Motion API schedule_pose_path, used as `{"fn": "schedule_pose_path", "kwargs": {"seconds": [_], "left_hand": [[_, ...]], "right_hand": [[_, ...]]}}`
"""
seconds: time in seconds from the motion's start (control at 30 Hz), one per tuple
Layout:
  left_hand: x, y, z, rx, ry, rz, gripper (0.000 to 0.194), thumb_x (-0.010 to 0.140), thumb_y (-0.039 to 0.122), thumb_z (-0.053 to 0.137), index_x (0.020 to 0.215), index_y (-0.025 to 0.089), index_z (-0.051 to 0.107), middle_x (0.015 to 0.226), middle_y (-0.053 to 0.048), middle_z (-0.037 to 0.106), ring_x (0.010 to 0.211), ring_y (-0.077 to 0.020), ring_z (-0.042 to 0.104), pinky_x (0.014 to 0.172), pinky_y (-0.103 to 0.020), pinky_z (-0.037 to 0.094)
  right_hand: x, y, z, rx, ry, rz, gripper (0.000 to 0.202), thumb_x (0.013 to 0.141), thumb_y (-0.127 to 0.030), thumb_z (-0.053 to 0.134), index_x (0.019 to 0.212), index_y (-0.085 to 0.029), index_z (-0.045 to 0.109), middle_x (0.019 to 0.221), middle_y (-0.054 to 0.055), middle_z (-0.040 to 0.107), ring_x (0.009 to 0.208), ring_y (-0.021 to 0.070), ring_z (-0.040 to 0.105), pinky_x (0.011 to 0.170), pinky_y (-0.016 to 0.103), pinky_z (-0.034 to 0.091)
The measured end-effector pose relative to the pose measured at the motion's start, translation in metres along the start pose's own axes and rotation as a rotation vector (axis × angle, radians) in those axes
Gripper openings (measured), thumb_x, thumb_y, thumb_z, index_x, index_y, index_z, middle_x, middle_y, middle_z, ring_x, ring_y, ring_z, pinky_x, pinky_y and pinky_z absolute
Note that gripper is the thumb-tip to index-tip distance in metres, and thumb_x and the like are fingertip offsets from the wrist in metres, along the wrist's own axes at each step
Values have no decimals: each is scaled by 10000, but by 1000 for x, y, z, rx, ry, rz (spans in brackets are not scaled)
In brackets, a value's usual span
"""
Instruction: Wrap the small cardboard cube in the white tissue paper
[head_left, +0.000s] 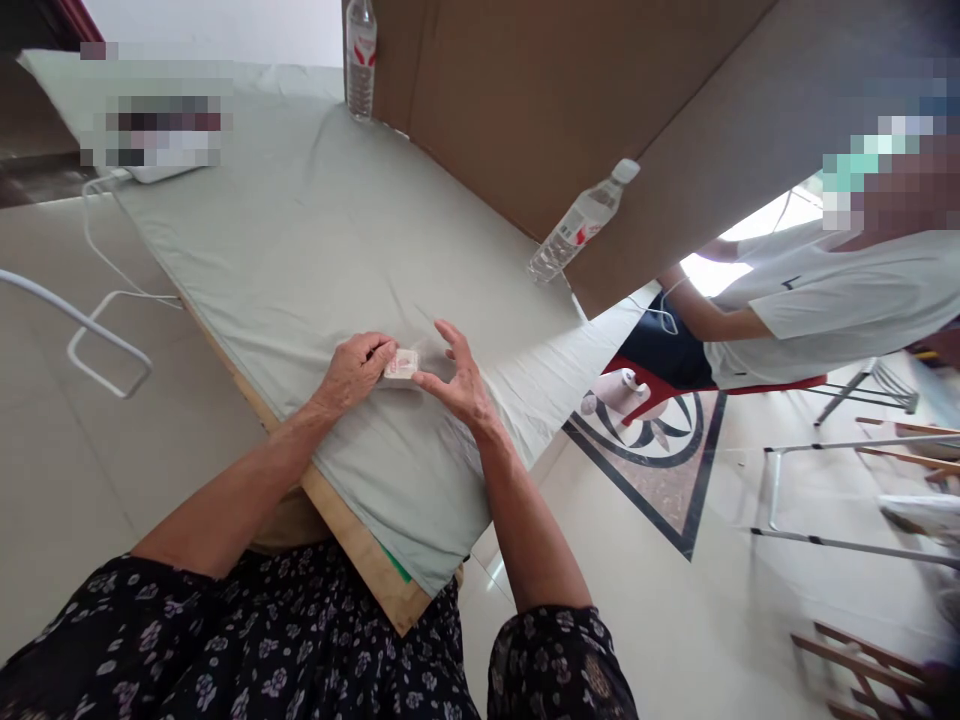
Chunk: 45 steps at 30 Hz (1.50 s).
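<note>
A small pale rectangular block with red marks on top [403, 364], perhaps a deck of cards in a clear case, rests on the cloth-covered table [300, 250] near its front edge. My left hand [358, 368] has its fingers closed around the block's left end. At the other end, my right hand [461, 385] is spread open, its thumb tip close to the block's right edge; whether it touches I cannot tell. Something clear and shiny, like thin plastic film [461, 440], lies by my right wrist.
Large cardboard panels [495, 110] stand along the table's far side. Against them are two water bottles, one upright [361, 60], one tilted [581, 225]. A white cable [97, 250] hangs off the left edge. A person in a white shirt [832, 300] sits beyond the panels, right.
</note>
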<state>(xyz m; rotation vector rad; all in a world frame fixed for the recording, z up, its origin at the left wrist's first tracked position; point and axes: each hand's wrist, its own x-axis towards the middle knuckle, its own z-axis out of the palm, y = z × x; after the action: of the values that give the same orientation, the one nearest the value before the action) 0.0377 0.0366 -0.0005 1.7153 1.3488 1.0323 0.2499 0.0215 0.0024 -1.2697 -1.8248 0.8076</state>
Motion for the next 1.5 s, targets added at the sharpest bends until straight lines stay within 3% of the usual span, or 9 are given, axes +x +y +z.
{"fn": "schedule_pose_path", "kwargs": {"seconds": [0.13, 0.3, 0.53, 0.63, 0.8, 0.93, 1.03, 1.27, 1.5], "left_hand": [[-1, 1, 0, -29, 8, -15, 391, 914, 467, 507, 925, 171, 762, 813, -42, 709, 756, -189, 595, 747, -307, 488], [-2, 3, 1, -54, 17, -20, 380, 914, 471, 509, 894, 176, 746, 777, -30, 684, 749, -183, 586, 724, -298, 480], [-4, 0, 1, -131, 29, -49, 381, 907, 464, 513, 943, 169, 751, 877, -57, 730, 800, -192, 625, 738, -300, 503], [-6, -1, 2, -194, 53, -82, 351, 878, 438, 552, 996, 171, 747, 931, -53, 749, 812, -190, 642, 738, -297, 519], [-6, -3, 4, -297, 94, -122, 354, 844, 397, 573, 1072, 166, 715, 1021, -67, 760, 926, -210, 680, 841, -327, 550], [-6, -5, 5, -337, 143, -132, 351, 840, 351, 581, 1114, 161, 689, 1134, -101, 762, 1028, -228, 698, 962, -373, 545], [-5, -7, 5, -350, 151, -138, 341, 838, 322, 572, 1120, 166, 682, 1159, -101, 762, 1078, -234, 698, 1003, -386, 541], [-4, -9, 7, -350, 146, -137, 338, 827, 312, 561, 1110, 172, 680, 1142, -93, 753, 1095, -234, 694, 1033, -392, 540], [-3, -8, 7, -335, 160, -134, 328, 814, 314, 570, 1086, 170, 685, 1133, -94, 759, 1079, -235, 698, 1027, -394, 541]], "right_hand": [[13, 8, 9, 47, -146, -3, 1086, 705, -704, 836, 1596, -244, 418, 1575, 162, 530, 1448, 332, 516, 1225, 526, 389], [7, 7, 20, -44, -54, -76, 807, 792, -603, 811, 1489, -289, 555, 1345, 95, 693, 1246, 283, 634, 1149, 469, 441], [-4, 9, 26, -194, 37, -141, 551, 886, -526, 732, 1371, -280, 644, 1344, 107, 708, 1271, 306, 629, 1148, 498, 429], [-7, 9, 28, -225, 47, -143, 584, 885, -547, 727, 1399, -293, 618, 1396, 108, 684, 1341, 320, 597, 1194, 524, 395], [-7, 10, 25, -219, 61, -166, 881, 831, -686, 743, 1555, -280, 448, 1612, 141, 500, 1534, 332, 426, 1255, 549, 343], [-6, 15, 23, -108, 38, -114, 989, 832, -740, 710, 1620, -281, 327, 1680, 152, 401, 1545, 317, 413, 1221, 528, 397], [-5, 18, 22, -81, 7, -84, 1043, 795, -726, 755, 1624, -262, 326, 1685, 166, 391, 1544, 337, 408, 1225, 538, 382], [-2, 14, 24, -87, -13, -5, 902, 783, -540, 827, 1562, -293, 448, 1430, 98, 661, 1303, 298, 617, 1177, 507, 414], [0, 17, 26, -57, 20, 12, 747, 774, -506, 829, 1443, -277, 589, 1327, 77, 715, 1226, 280, 648, 1142, 466, 435]]}}
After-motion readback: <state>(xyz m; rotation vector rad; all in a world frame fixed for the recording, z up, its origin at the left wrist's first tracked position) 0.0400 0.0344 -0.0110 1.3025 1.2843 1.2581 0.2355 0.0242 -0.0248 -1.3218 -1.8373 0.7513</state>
